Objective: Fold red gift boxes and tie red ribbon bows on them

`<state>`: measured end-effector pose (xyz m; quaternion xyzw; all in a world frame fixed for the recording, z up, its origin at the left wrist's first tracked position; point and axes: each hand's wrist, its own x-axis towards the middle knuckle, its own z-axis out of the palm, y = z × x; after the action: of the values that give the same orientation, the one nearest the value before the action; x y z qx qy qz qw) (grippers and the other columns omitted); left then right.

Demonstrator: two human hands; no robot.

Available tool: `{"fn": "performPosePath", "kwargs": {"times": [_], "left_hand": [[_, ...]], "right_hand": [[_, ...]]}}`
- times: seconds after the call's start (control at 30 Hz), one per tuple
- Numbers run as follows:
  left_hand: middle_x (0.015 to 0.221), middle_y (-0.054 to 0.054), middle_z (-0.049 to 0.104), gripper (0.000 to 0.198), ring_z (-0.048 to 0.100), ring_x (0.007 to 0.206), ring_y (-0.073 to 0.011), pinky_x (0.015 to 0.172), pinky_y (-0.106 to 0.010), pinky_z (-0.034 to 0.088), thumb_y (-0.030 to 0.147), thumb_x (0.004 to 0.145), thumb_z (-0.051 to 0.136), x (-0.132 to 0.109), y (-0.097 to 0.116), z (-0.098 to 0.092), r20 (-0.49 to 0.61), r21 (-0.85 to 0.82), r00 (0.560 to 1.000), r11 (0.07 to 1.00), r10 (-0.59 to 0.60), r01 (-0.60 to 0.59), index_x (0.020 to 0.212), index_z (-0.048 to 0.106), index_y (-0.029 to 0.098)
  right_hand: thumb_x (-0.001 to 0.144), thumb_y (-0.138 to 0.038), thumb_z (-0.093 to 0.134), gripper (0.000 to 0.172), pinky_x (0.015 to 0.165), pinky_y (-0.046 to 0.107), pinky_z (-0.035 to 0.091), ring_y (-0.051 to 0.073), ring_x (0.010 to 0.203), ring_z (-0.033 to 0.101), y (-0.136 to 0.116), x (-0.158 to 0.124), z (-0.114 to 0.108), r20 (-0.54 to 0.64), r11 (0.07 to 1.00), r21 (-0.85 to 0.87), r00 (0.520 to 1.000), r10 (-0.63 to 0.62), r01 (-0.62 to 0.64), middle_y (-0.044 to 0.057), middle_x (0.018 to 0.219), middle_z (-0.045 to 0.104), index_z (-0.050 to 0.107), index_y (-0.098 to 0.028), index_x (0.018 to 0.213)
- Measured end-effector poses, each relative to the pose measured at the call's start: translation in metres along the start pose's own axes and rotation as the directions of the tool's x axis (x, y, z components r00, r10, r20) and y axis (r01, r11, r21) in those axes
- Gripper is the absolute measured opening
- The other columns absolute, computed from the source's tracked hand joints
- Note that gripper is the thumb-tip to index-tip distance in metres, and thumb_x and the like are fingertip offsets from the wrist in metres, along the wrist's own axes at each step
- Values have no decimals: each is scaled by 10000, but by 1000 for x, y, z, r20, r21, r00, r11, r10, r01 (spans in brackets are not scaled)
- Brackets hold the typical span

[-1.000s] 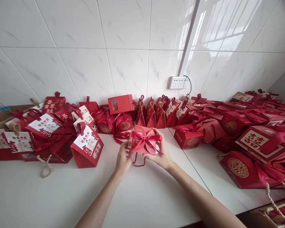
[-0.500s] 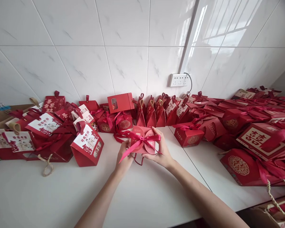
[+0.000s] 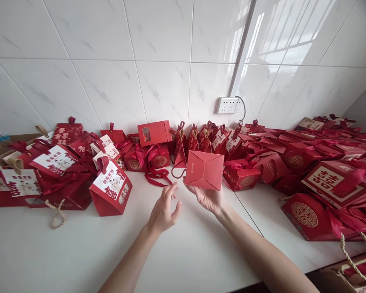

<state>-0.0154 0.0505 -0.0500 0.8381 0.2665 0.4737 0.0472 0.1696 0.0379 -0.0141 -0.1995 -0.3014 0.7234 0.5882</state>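
Note:
A red gift box (image 3: 205, 170) is held up by my right hand (image 3: 206, 198), which grips it from below with the palm turned up. The box's folded bottom faces me, and its bow is hidden. A dark red cord loop sticks out at its left side. My left hand (image 3: 164, 208) is off the box, just to its lower left, empty with thumb and fingers apart. Behind my left hand a ribbon (image 3: 157, 177) trails on the white table (image 3: 183, 248). To the left a red box with a white printed label (image 3: 111, 186) stands upright.
Many red gift boxes (image 3: 299, 151) crowd the right side. More boxes (image 3: 70, 190) fill the left, with a rope handle (image 3: 58, 215) there. A row of pointed boxes (image 3: 192, 137) lines the tiled wall below a power strip (image 3: 229, 106). A bag (image 3: 350, 272) is at lower right.
My left hand has let go of the box and drawn down and away. The right hand has turned the box from its bow side to its bottom and raised it slightly rightward.

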Motion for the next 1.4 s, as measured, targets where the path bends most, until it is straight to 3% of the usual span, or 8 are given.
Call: {"fn": "performPosePath", "kwargs": {"times": [0.27,0.5,0.9,1.17,1.27,1.33,1.4], "left_hand": [[1040,-68,514,720,559,708,-113,623,-266,524,45,833,439,2,-2,0,-54,44,990,991,130,-128,1447,194,331],[1048,-70,486,731,546,705,-106,568,-217,496,27,832,431,4,1,-1,-50,48,983,984,175,-173,1460,196,320],[1017,-62,506,742,538,704,-112,573,-214,488,17,827,433,4,1,-2,-47,48,981,981,189,-187,1466,189,306],[969,-50,543,670,542,685,-116,598,-237,511,37,832,418,3,0,-1,-46,52,985,985,167,-164,1427,238,288],[912,-45,554,611,552,652,-112,598,-237,518,57,839,428,4,0,-2,-29,25,995,995,99,-98,1405,271,223],[852,-23,541,560,545,604,-100,560,-214,506,84,846,443,4,0,-2,-10,13,1000,1000,14,-14,1379,304,191],[794,6,522,496,536,566,-91,545,-204,501,124,857,455,3,0,-2,15,12,998,998,-54,54,1338,352,189]], "right_hand": [[887,-610,364,511,948,457,528,236,1152,583,5,-3,0,38,995,-102,999,-16,20,106,1184,636,543,-211,1150],[866,-652,361,539,943,462,528,247,1137,595,3,-4,2,83,984,-172,996,-31,45,109,1147,651,557,-212,1109],[862,-603,435,444,871,402,573,216,1003,661,0,-4,7,-19,997,-60,998,-59,57,71,1009,708,602,-228,1031],[857,-461,551,288,739,261,598,153,832,685,-1,-4,5,-7,963,267,1000,29,-26,16,883,720,588,-231,1026],[792,-617,548,449,778,325,594,204,940,673,1,5,4,-100,988,97,988,-114,123,22,939,725,593,-238,1029],[779,-715,456,571,837,396,573,252,1065,630,-1,12,5,-158,921,-196,916,-370,338,36,1013,714,589,-239,1065],[742,-695,530,597,944,438,512,273,1176,563,-6,13,5,-167,843,-344,857,-488,413,41,1108,683,572,-238,1123]]}}
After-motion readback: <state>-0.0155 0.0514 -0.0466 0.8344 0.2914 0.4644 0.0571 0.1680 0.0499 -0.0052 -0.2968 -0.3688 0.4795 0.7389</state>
